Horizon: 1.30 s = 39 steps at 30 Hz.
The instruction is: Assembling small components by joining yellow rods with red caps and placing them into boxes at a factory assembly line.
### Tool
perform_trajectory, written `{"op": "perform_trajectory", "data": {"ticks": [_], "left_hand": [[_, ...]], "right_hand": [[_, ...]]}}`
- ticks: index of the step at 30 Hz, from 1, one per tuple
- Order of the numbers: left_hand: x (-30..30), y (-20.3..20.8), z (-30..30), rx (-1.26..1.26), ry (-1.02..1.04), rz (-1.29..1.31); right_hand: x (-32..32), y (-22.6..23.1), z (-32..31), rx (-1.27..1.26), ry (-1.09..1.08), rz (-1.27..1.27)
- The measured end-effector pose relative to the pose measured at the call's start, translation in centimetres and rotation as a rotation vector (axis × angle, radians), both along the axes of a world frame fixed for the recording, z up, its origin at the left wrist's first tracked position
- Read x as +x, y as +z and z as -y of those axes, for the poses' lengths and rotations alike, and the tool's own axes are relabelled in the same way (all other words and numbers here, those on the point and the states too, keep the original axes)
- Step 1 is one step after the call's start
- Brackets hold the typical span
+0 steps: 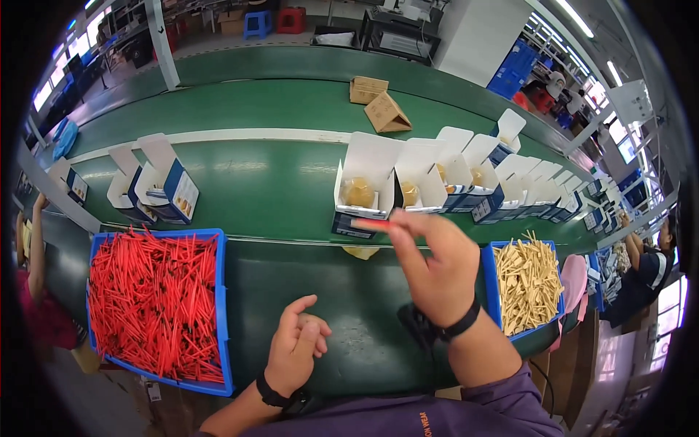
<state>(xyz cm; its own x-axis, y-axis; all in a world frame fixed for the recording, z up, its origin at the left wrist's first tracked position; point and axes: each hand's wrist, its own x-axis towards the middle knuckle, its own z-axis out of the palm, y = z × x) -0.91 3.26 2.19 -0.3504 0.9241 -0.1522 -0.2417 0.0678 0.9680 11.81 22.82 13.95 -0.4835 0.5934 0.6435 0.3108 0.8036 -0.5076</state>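
Note:
My right hand (444,266) is raised over the front edge of the belt, its thumb and forefinger pinching a small red stick (378,224). A pale wooden-looking piece shows beside the red at its far end. Just beyond is an open blue-and-white box (357,223) with a round tan item (357,192) inside. My left hand (297,348) hovers over the dark green work surface (349,320), forefinger extended and the other fingers loosely bent, with nothing visible in it. On its left stands a blue bin (223,313) heaped with red sticks (156,306).
Right of me, another blue bin (491,295) holds light wooden pieces (526,284). More open boxes (513,191) line the belt to the right, several others (171,191) to the left. Folded cardboard pieces (387,113) lie farther back. Co-workers (644,269) sit at both sides.

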Motion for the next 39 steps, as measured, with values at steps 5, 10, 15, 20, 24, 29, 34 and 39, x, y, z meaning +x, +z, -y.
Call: {"op": "perform_trajectory", "data": {"ticks": [5, 10, 15, 20, 24, 29, 34, 39], "left_hand": [[-0.4, -0.2, -0.1, 0.018, -0.079, 0.047], [-0.5, -0.1, 0.2, 0.011, -0.145, 0.059], [-0.8, -0.3, 0.3, -0.051, -0.174, 0.007], [-0.5, 0.0, -0.4, -0.067, -0.173, -0.059], [-0.6, 0.2, -0.5, -0.073, -0.168, -0.057], [-0.3, -0.3, -0.1, -0.093, -0.156, -0.060], [-0.2, -0.1, -0.2, -0.105, -0.147, -0.057], [0.0, -0.2, -0.6, -0.123, -0.140, -0.073]], "right_hand": [[-6.5, -2.0, -4.7, 0.159, -0.009, 0.396], [-5.5, -3.9, -2.8, 0.096, -0.026, 0.429], [-4.1, -4.8, -0.7, 0.080, 0.040, 0.229], [-3.1, -4.8, -1.1, 0.072, 0.085, 0.212], [-2.5, -4.6, -1.2, 0.052, 0.090, 0.226], [-1.7, -4.1, -1.5, 0.062, 0.193, 0.337], [-1.3, -3.8, -2.0, 0.081, 0.175, 0.401], [-1.2, -4.7, -2.2, 0.152, 0.234, 0.418]]}}
